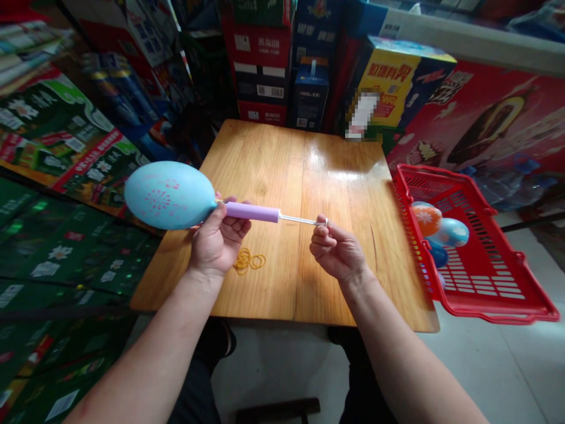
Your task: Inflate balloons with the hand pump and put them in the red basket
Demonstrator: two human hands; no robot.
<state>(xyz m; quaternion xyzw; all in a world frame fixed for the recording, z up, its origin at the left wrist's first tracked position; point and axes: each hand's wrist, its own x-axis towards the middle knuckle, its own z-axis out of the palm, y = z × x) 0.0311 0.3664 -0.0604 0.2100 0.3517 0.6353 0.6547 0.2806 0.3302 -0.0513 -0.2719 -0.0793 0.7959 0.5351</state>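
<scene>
A light blue balloon (170, 195) with pink printing is inflated on the nozzle end of a purple hand pump (253, 212). My left hand (218, 235) is closed where the balloon's neck meets the pump, thumb on top. The pump's white rod is drawn out to the right. At its far end, my right hand (333, 244) grips the handle between thumb and curled fingers. Below the pump, near my left wrist, several yellow rubber bands (250, 259) lie in a loose pile on the wooden table (309, 282).
A red plastic basket (485, 312) stands right of the table, with several balloons (452, 232) inside. Stacked green cartons (66, 247) line the left side. Boxes (262, 70) stand behind the table, and a yellow and blue carton (392, 76) is at the back right.
</scene>
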